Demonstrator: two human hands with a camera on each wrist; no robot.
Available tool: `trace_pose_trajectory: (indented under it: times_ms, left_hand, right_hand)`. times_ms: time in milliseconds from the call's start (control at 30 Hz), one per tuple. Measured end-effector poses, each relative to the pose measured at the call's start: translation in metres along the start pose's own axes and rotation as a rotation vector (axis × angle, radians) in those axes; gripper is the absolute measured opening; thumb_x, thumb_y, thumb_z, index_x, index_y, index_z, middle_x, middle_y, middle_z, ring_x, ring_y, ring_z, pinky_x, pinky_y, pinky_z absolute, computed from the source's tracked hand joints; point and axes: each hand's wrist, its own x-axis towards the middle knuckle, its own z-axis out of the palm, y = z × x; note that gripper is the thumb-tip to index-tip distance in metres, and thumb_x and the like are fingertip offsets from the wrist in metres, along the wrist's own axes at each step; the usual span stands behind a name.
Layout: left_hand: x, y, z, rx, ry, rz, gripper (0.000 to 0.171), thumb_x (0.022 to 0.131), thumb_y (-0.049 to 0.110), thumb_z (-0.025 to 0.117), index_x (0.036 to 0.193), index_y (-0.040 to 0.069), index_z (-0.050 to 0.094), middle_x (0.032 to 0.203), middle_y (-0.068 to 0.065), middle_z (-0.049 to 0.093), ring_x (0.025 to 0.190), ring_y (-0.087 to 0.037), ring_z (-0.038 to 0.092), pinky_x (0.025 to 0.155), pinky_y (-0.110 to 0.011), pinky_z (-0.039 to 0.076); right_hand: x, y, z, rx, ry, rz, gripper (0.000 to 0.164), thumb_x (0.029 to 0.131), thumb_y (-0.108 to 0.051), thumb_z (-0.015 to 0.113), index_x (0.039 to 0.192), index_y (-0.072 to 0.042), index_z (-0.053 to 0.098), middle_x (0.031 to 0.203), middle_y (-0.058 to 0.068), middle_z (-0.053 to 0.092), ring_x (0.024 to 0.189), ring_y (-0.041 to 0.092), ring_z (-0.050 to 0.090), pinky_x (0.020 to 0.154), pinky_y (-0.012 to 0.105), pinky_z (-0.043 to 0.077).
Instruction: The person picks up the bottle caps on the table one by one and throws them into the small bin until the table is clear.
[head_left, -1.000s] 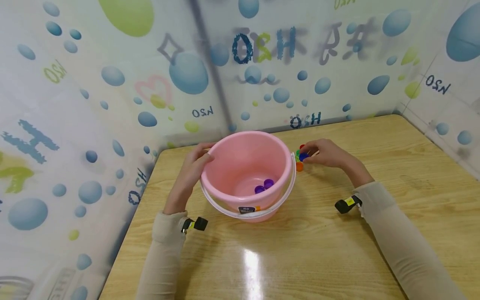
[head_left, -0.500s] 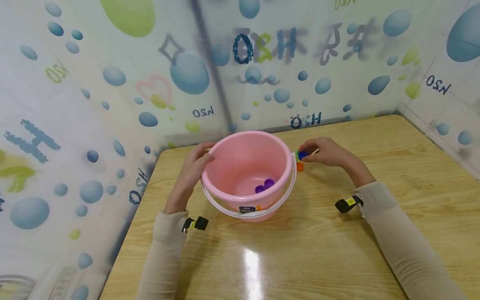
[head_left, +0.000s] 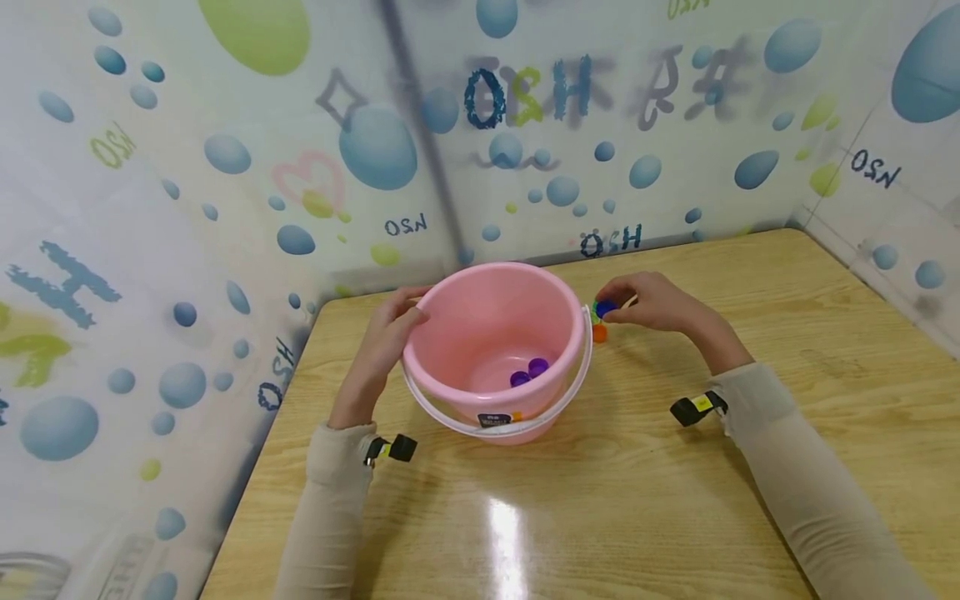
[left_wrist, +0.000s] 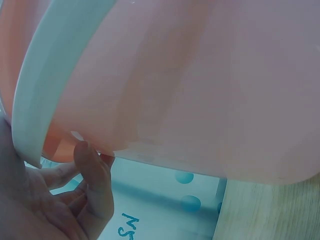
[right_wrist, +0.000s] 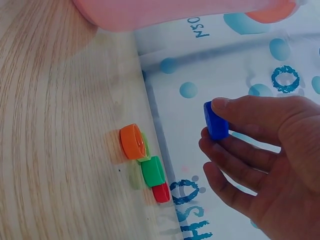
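The pink bucket (head_left: 491,325) stands on the table with its white handle (head_left: 495,429) hanging down in front. My left hand (head_left: 386,342) grips its rim on the left, thumb over the edge; in the left wrist view the fingers (left_wrist: 92,185) bend up against the outer wall. Two purple bottle caps (head_left: 529,372) lie on the bucket's floor. To the right of the bucket, my right hand (head_left: 648,304) pinches a blue bottle cap (right_wrist: 216,121) between thumb and fingers, raised over the table in the right wrist view.
Beside the bucket's right wall, an orange cap (right_wrist: 132,141), a light green cap (right_wrist: 145,148), a green cap (right_wrist: 153,171) and a red cap (right_wrist: 161,192) sit close together on the wooden table (head_left: 637,492). A patterned curtain (head_left: 570,183) hangs behind the table.
My right hand has risen slightly with the blue cap, and the red cap is now hidden behind it in the head view. The left hand and bucket stay in place.
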Motion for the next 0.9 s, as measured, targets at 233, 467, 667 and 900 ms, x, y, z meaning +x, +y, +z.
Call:
trace_pose_trajectory:
  times_ms: [233,467,667,900]
  left_hand:
    - [0.0008,0.0012,0.0004,0.003,0.002,-0.004,0.034,0.094,0.02,0.05,0.128,0.018,0.058,0.116,-0.014,0.063,0.085,-0.022,0.067,0.07,-0.028,0.055]
    - [0.0006,0.0018,0.0001,0.001,0.006,-0.011,0.034,0.095,0.022,0.05,0.128,0.018,0.058,0.115,-0.014,0.063,0.085,-0.022,0.066,0.071,-0.028,0.055]
    - [-0.0001,0.0022,-0.0003,0.0,0.002,-0.018,0.034,0.095,0.022,0.05,0.128,0.018,0.058,0.114,-0.014,0.062,0.083,-0.022,0.067,0.07,-0.029,0.056]
    - [-0.0003,0.0017,-0.001,0.0,-0.005,-0.032,0.034,0.096,0.023,0.05,0.129,0.018,0.057,0.116,-0.015,0.062,0.086,-0.024,0.066,0.071,-0.028,0.055]
  right_hand:
    - [-0.0002,-0.0023,-0.0006,-0.003,0.024,0.0,0.034,0.086,-0.021,0.071,0.117,-0.008,0.066,0.108,0.006,0.069,0.099,0.022,0.064,0.088,0.045,0.054]
    - [0.0001,-0.007,-0.0033,-0.01,0.045,-0.01,0.034,0.085,-0.02,0.072,0.116,-0.009,0.066,0.107,0.006,0.069,0.099,0.022,0.064,0.087,0.045,0.054]
    - [0.0,-0.0074,-0.0033,-0.014,0.034,-0.007,0.034,0.086,-0.02,0.071,0.117,-0.007,0.065,0.108,0.007,0.069,0.098,0.022,0.065,0.087,0.045,0.054]
    - [-0.0017,-0.0076,-0.0032,-0.013,0.016,-0.022,0.035,0.088,-0.022,0.07,0.118,-0.005,0.065,0.107,0.009,0.07,0.098,0.024,0.065,0.087,0.046,0.054]
